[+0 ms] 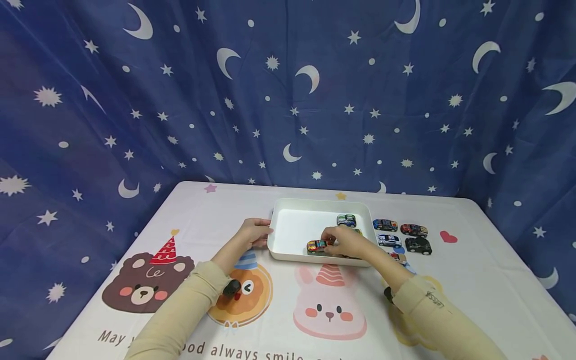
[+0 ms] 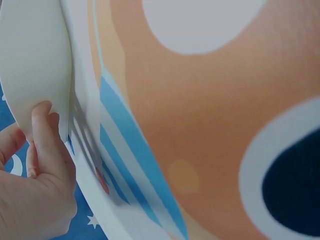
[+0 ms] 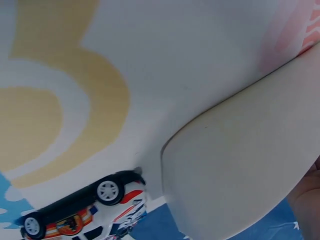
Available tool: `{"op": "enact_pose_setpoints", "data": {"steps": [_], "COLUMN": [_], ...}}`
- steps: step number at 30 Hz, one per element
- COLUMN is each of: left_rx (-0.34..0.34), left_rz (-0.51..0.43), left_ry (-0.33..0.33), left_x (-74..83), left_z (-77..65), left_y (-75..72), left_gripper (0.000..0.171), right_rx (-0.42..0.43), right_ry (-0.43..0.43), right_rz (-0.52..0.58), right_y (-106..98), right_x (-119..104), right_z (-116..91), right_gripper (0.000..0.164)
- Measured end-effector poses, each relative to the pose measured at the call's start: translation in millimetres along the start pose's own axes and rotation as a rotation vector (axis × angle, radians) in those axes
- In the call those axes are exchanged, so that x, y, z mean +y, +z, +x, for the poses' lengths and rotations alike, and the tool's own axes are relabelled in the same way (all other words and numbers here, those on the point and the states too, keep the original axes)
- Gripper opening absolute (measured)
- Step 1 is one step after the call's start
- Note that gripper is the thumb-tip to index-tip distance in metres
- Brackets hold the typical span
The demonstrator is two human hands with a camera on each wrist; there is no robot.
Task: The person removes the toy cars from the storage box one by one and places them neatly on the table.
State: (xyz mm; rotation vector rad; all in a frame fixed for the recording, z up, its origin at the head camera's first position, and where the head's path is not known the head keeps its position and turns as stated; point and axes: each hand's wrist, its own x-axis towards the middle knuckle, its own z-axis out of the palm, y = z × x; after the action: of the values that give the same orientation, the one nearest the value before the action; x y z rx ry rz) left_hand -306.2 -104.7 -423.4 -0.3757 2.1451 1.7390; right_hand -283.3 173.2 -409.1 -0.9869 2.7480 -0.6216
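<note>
My left hand [image 1: 254,233] holds the left end of a shallow white tray [image 1: 288,256], its fingers against the outer wall. In the left wrist view, the curled fingers [image 2: 47,135] meet the tray's side [image 2: 37,55]. Over the tray's front right part, my right hand [image 1: 345,242] pinches a red and yellow toy car [image 1: 317,246]. A green, white and blue toy car [image 1: 346,220] sits in the tray's back right. Other toy cars there are partly hidden by the right hand. The right wrist view shows only a bit of the right hand [image 3: 307,200] behind the tray wall.
Right of the tray several toy cars stand on the tablecloth, among them a blue one [image 1: 385,225], a white one [image 1: 389,241], a red one [image 1: 414,230] and a black one [image 1: 418,245]. A white racing car [image 3: 90,212] is beside the tray. Behind hangs a starry blue curtain [image 1: 252,125].
</note>
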Motion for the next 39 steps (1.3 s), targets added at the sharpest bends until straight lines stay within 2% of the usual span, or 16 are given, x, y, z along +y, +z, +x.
{"op": "enact_pose_setpoints", "data": {"steps": [7, 11, 14, 19, 30, 34, 39], "left_rx": [0.01, 0.014, 0.011, 0.008, 0.009, 0.013, 0.015], "left_rz": [0.003, 0.001, 0.005, 0.006, 0.015, 0.021, 0.032], "left_ry": [-0.009, -0.009, -0.006, -0.002, 0.002, 0.0, 0.001], "left_x": [-0.1, -0.2, 1.3, 3.0, -2.3, -2.0, -0.9], "left_z": [-0.8, -1.1, -1.7, -1.0, 0.6, -0.3, -2.1], "left_y": [-0.3, 0.8, 0.8, 0.6, -1.7, -0.6, 0.3], "left_gripper": [0.04, 0.04, 0.04, 0.041, 0.04, 0.039, 0.039], "right_rx": [0.107, 0.159, 0.177, 0.184, 0.209, 0.212, 0.254], "right_ry": [-0.071, -0.084, -0.087, -0.091, -0.069, -0.069, -0.08], "right_rz": [0.019, -0.023, -0.039, 0.01, 0.039, 0.026, 0.001], "right_y": [-1.9, -3.9, -8.2, -15.0, -16.4, -18.8, -22.1], "right_x": [2.2, 3.5, 5.6, 9.5, 15.5, 15.7, 16.2], "right_z": [-6.6, -10.9, -14.8, -24.0, -38.2, -40.9, -47.3], "right_gripper": [0.023, 0.028, 0.028, 0.028, 0.032, 0.032, 0.03]}}
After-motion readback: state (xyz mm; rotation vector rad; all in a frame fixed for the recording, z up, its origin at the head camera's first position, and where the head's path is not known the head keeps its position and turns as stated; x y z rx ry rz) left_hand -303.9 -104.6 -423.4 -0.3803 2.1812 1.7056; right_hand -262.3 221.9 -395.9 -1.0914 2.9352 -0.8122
